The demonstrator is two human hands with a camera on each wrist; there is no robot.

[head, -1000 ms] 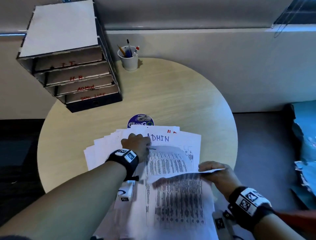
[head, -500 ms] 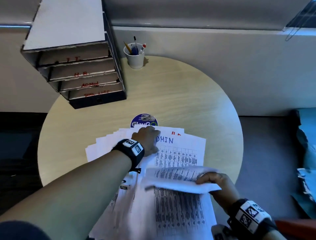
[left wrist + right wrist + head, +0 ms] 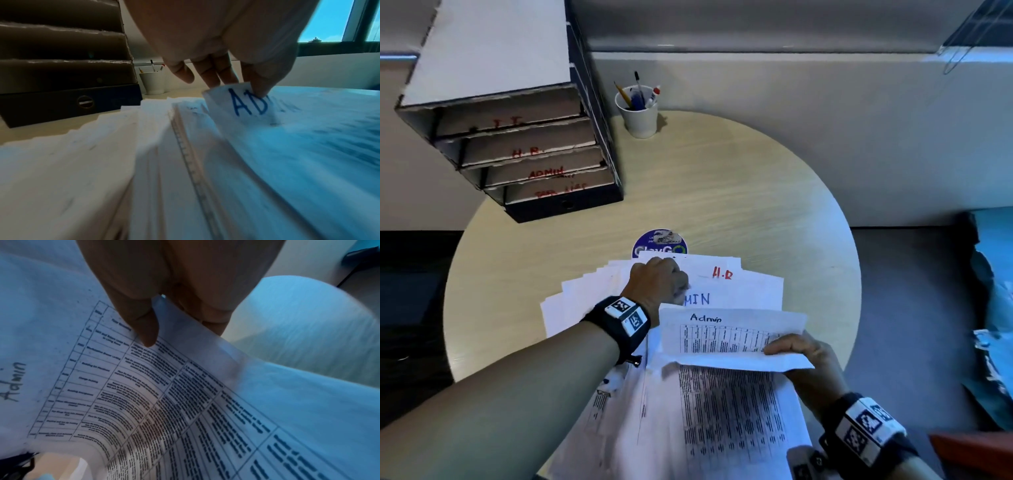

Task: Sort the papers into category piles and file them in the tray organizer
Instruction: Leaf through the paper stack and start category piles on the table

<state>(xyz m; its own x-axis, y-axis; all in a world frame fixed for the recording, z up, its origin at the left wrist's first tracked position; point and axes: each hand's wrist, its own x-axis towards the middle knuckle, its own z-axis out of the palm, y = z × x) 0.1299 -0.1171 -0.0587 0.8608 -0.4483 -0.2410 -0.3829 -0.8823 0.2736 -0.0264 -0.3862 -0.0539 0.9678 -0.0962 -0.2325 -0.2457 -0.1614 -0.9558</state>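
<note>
A fanned stack of white papers (image 3: 585, 301) lies on the near half of the round table (image 3: 739, 192). My left hand (image 3: 659, 281) pinches the top corner of a sheet marked ADMIN in blue (image 3: 248, 104); an H.R sheet (image 3: 722, 274) shows behind it. My right hand (image 3: 798, 349) pinches a printed table sheet headed Admin (image 3: 722, 334) at its right side, thumb (image 3: 144, 331) on top, and holds it folded up off the pile. The cardboard tray organizer (image 3: 527, 154) stands at the far left, with shelves labelled I.T., H.R., ADMIN and one more.
A white cup of pens (image 3: 638, 113) stands beside the organizer at the table's back edge. A round blue sticker (image 3: 659, 241) lies just beyond the papers. A grey wall ledge (image 3: 791, 85) runs behind the table. Blue crumpled material (image 3: 993, 308) sits at the right.
My right hand has lifted and curled the Admin sheet higher off the pile, exposing its heading. My left hand has moved slightly up the stack, and the H.R sheet now shows.
</note>
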